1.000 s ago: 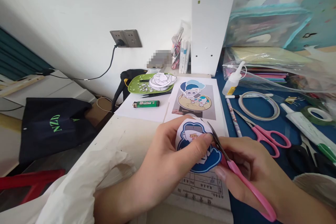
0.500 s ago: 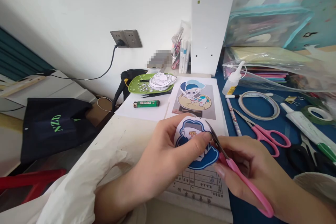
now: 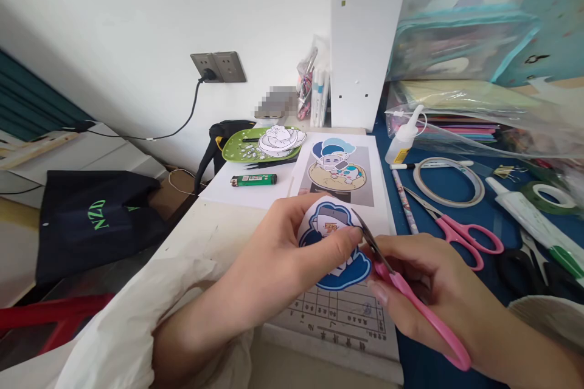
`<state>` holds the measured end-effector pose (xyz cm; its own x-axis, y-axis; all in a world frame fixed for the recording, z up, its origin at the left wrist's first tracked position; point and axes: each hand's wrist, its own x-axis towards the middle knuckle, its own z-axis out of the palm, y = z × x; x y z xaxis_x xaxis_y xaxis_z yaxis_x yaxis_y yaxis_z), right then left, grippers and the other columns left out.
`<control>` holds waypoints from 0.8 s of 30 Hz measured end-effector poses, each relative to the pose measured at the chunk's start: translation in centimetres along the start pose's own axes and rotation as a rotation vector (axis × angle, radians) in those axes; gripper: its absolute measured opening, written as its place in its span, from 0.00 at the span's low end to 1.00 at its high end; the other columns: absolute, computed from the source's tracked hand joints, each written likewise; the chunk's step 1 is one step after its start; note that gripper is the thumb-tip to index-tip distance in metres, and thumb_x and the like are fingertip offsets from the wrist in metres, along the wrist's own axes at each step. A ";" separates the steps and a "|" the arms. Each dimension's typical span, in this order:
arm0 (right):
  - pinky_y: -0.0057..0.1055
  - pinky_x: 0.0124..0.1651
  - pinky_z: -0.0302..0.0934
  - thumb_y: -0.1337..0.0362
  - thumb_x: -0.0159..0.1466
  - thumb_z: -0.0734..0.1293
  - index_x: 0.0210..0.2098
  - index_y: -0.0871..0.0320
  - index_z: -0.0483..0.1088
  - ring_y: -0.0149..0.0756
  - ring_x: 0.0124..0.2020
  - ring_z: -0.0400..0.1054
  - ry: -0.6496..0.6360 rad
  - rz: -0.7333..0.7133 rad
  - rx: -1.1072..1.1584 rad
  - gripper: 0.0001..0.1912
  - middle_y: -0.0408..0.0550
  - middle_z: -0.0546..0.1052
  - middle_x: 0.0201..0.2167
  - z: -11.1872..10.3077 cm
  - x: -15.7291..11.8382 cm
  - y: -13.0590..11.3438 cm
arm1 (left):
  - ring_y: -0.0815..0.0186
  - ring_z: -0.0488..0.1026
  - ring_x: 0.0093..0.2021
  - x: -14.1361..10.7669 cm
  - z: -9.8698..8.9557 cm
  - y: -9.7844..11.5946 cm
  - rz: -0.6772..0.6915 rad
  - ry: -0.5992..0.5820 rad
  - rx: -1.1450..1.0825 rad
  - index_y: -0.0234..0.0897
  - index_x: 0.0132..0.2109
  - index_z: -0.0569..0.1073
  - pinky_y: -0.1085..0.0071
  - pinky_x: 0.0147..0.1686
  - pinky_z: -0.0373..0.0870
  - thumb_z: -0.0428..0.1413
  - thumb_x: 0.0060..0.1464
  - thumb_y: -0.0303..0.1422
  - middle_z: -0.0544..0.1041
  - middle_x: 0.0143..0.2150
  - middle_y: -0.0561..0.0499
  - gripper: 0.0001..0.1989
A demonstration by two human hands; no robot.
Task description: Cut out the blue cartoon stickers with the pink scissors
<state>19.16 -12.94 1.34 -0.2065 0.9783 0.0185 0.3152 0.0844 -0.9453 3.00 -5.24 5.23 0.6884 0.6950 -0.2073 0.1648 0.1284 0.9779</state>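
Note:
Pinched between the thumb and fingers of my left hand [image 3: 292, 255] is a paper cutout [image 3: 344, 273] with a blue printed figure and a white margin along its top. My right hand [image 3: 438, 285] grips pink-handled scissors [image 3: 422, 310], whose blades point up and left against the cutout's right edge, near my left thumb tip. Beneath the cutout lies a printed form [image 3: 337, 316]. Just behind my hands is a printed sheet [image 3: 301, 179] showing a cartoon figure in blue, white and tan.
A green tray [image 3: 232, 149] with paper scraps and a green lighter [image 3: 253, 180] stand behind left. On the blue surface at right are spare pink scissors [image 3: 469, 237], a tape roll [image 3: 449, 202], a glue bottle [image 3: 404, 141], a white tube [image 3: 524, 213] and black-handled scissors [image 3: 515, 270].
Both hands, the cutout and the scissors have shifted slightly left. The cutout is turned a little, and the scissors still touch its right edge.

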 end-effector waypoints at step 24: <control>0.23 0.22 0.58 0.70 0.58 0.63 0.26 0.57 0.66 0.28 0.20 0.61 -0.062 0.041 0.058 0.06 0.39 0.68 0.19 0.0 -0.1 0.5 | 0.65 0.72 0.29 -0.3 -0.9 0.9 -0.082 -0.058 0.083 0.35 0.32 0.75 0.74 0.28 0.68 0.54 0.54 0.34 0.76 0.28 0.50 0.08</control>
<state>19.34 -12.97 0.85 -0.2520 0.9669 -0.0392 0.2710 0.0317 -0.9620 2.35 -4.66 6.20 0.7094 0.6422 -0.2904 0.2786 0.1229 0.9525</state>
